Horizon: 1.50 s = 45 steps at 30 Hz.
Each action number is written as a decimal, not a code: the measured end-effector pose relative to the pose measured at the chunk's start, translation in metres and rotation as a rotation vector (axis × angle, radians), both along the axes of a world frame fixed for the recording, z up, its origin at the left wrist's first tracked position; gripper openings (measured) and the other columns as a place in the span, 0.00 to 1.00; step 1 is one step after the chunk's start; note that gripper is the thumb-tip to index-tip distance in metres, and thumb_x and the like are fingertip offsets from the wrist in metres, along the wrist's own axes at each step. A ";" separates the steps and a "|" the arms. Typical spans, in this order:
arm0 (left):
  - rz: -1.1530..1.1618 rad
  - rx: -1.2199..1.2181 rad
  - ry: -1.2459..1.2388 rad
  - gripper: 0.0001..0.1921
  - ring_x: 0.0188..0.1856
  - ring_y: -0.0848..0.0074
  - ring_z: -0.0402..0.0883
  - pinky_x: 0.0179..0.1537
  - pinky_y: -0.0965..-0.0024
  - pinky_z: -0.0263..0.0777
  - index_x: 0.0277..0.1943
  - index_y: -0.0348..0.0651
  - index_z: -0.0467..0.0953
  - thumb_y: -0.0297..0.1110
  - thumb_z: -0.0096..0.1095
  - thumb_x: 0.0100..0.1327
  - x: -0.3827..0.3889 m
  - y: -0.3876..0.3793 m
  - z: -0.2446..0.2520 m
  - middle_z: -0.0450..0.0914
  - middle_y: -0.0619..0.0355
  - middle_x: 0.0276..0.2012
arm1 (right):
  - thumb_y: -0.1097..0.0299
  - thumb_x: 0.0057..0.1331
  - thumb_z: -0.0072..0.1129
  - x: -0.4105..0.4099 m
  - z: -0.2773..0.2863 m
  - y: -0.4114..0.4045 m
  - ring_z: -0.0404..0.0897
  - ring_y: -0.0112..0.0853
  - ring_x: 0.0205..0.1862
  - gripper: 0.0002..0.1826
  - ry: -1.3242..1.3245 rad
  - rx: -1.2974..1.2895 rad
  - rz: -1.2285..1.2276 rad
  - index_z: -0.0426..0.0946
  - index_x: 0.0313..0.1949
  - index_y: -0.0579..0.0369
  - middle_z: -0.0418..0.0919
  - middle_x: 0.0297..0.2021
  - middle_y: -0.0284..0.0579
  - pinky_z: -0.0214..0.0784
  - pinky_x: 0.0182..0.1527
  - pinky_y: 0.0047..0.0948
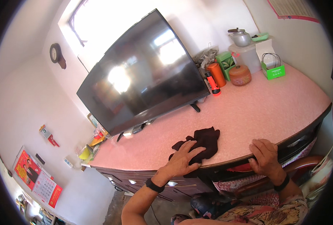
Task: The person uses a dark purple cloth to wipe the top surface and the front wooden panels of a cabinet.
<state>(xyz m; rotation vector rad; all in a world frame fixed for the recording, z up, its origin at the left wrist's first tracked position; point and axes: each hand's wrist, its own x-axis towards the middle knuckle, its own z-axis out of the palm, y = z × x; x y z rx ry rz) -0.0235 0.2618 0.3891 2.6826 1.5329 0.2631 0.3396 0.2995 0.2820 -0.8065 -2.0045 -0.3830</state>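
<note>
A crumpled dark cloth [208,143] lies near the front edge of a pink-covered cabinet top [239,112]. My left hand [180,159] is laid on the cloth, palm down with its fingers spread; part of the cloth is hidden beneath it. Farther right, my right hand [265,154] grips the front edge of the top, fingers on the surface and thumb lower against the side. Both wrists wear dark bands. Behind the cloth stands a large flat-screen television [144,76], its dark screen reflecting bright windows.
Right of the television stand a red flashlight [213,84], an orange canister [217,74], a lidded brown pot [240,76] and a green box [274,71]. A metal kettle [241,38] sits on a plastic bin [248,56]. A wooden chair [304,163] is close by my right arm.
</note>
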 end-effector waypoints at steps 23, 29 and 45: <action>0.767 0.322 0.244 0.18 0.66 0.45 0.73 0.69 0.50 0.66 0.55 0.40 0.81 0.39 0.55 0.70 -0.327 -0.101 -0.059 0.78 0.41 0.62 | 0.60 0.53 0.66 -0.004 0.000 -0.001 0.78 0.48 0.59 0.28 0.015 -0.003 -0.001 0.79 0.53 0.58 0.79 0.55 0.52 0.63 0.58 0.47; 0.479 0.377 -0.095 0.21 0.67 0.46 0.72 0.68 0.49 0.67 0.64 0.50 0.78 0.41 0.60 0.69 -0.145 -0.076 -0.039 0.74 0.44 0.68 | 0.59 0.54 0.66 -0.010 0.001 -0.004 0.76 0.49 0.60 0.28 0.033 -0.018 -0.051 0.79 0.53 0.59 0.79 0.55 0.53 0.61 0.60 0.47; 1.038 0.300 -0.158 0.25 0.61 0.43 0.78 0.60 0.46 0.72 0.61 0.40 0.76 0.52 0.55 0.73 -0.237 -0.064 -0.054 0.78 0.37 0.61 | 0.60 0.61 0.62 -0.004 -0.006 -0.006 0.76 0.51 0.62 0.27 -0.099 -0.004 -0.048 0.78 0.57 0.61 0.78 0.59 0.56 0.61 0.64 0.49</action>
